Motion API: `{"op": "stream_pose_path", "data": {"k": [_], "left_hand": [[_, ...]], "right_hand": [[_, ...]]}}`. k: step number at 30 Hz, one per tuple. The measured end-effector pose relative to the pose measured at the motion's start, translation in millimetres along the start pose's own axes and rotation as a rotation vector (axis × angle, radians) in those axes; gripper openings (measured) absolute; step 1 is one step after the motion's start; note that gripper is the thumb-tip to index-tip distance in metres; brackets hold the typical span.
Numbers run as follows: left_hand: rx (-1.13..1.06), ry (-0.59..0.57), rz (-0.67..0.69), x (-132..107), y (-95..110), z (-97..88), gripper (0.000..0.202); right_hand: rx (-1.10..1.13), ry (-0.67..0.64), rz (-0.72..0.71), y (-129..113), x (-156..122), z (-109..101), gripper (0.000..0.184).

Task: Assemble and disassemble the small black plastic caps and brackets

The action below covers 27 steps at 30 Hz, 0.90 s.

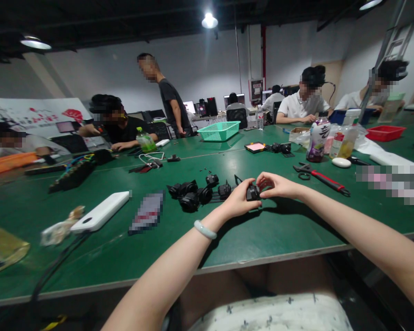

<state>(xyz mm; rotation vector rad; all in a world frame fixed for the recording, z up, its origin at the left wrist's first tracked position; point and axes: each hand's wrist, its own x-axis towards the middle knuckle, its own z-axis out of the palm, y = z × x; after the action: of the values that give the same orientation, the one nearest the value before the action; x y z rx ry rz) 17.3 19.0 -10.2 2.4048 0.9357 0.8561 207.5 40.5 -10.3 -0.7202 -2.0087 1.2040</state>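
Note:
My left hand [239, 199], a pale bangle at its wrist, grips a small black plastic part [253, 193] just above the green table [227, 243]. From the other side my right hand [278, 185] meets the same part, its curled thumb and fingertips at the right edge. What the part is, I cannot make out. Left of my hands lies a group of similar black parts [189, 201], with another black piece [224, 190] close to my left fingers. Several tiny dark bits [207, 171] lie behind them.
Red-handled pliers [326, 180] lie to the right, near a purple-labelled bottle [318, 140]. A white power bank [101, 212] with a cable and a grey packet [146, 212] are on the left. Farther back stands a green basket [220, 132]; other people sit around the table.

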Motion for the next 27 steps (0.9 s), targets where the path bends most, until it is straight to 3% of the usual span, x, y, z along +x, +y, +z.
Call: {"op": "stream_pose_path", "data": {"k": [10,27], "left_hand": [[-0.014,-0.025,-0.049,-1.4,-1.3,1.7,0.057],[-0.042,-0.063,-0.060,1.1,-2.4,0.5,0.060]], "right_hand": [[-0.065,-0.018,0.009,10.9,2.8,0.2,0.036],[-0.158,-0.051,0.151,15.5,5.5,0.8,0.038]]}}
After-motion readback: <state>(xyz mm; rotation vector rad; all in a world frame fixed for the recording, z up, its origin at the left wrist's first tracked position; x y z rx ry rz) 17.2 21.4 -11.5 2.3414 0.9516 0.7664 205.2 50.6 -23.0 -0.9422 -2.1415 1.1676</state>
